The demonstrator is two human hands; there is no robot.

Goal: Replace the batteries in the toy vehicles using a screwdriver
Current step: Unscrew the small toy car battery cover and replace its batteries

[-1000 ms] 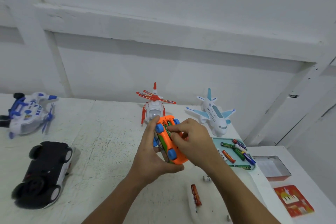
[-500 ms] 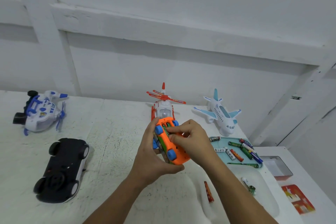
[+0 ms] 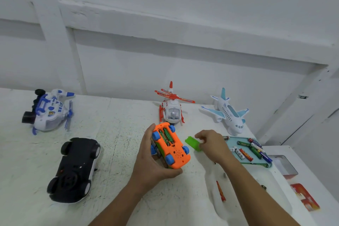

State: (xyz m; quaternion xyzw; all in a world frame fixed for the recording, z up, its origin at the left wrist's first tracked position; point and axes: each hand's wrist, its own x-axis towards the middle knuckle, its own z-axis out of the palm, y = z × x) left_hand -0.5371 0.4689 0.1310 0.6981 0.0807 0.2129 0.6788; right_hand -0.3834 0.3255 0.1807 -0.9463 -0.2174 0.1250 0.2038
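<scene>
Hiding one end of the green lid (image 3: 191, 143), the pinching right hand (image 3: 213, 146).

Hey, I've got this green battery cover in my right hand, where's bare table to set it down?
Widest bare patch for the green cover: the tabletop between the black car and the orange car in your left hand. Another lies behind it, between the blue helicopter and the red helicopter. The right side is crowded: battery tray, loose battery.

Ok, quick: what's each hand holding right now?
Left hand: grips the orange toy car, underside up.
Right hand: pinches the green cover, apart from the car.
</scene>
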